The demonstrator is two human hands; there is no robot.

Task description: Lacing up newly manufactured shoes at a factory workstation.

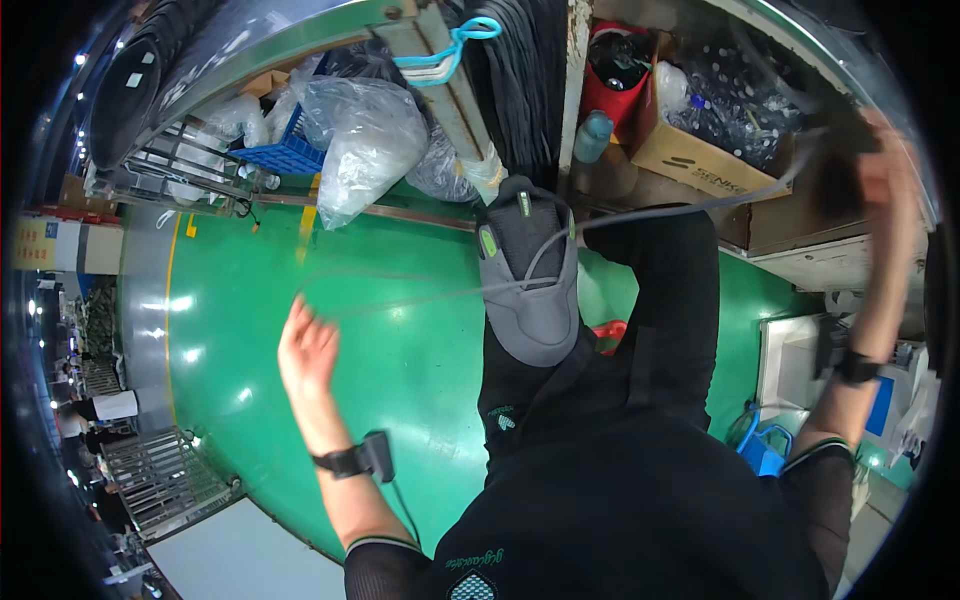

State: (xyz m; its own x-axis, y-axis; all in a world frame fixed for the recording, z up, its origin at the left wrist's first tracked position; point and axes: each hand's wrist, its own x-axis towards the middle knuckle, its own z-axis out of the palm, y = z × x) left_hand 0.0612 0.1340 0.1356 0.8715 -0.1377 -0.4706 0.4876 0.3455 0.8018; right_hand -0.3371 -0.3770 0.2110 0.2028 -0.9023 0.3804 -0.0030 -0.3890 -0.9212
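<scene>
A grey shoe (532, 310) with a black tongue and green tabs rests over my thigh, its toe toward me. A thin grey shoelace (420, 297) passes through the eyelets nearest the toe and runs out to both sides. On the left, my left hand (308, 345) is raised over the floor, its fingers pinched at one stretch of the lace. The other stretch runs rightward, blurred at its far part. Far out at the right, my right hand (885, 175) is raised beside the bench and smeared by motion; its fingers cannot be made out.
Beyond the shoe stands a metal post (440, 80) with a cyan loop, next to hanging black strips (515, 90). A cardboard box (690, 160) of small plastic-wrapped parts and a red bin (610, 90) sit on the right shelf. Clear plastic bags (365, 140) lie far left.
</scene>
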